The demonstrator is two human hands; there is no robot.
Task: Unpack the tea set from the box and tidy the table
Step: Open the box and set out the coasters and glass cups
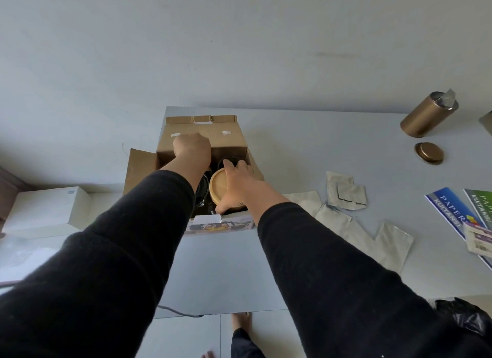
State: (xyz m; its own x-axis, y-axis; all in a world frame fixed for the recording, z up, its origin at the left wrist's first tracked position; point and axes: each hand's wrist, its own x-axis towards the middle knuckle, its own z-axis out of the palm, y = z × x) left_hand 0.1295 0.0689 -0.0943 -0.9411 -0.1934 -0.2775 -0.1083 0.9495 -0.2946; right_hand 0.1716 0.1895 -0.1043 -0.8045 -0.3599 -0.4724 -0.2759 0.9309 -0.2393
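Head view looks down on an open box [202, 141] standing at the table's [306, 149] far left corner, flaps folded out. Both hands are inside its mouth. The left hand [192, 147] is clenched into a fist against the far wall; what it grips, if anything, is hidden by the knuckles, though pressing there would steady the cardboard while the other hand lifts. The right hand [239, 183] spreads its fingers around a round bamboo lid [218, 188], thumb at the near rim and fingertips over the far rim, a wide span that suits a disc too broad to pinch. Whether the lid sits on a pot is not clear; dark glass shows to its left and behind it, so the tea set is, by the look of it, still packed in the box.

Along the table's right side lie silver pouches [346, 193], printed pads [452, 211], a gold tin [426, 118] on its side and its cap [429, 153] near it, well apart from the box. These probably belong to the tidying part of the task, not yet begun. A white carton [45, 211] sits off the table's left edge.
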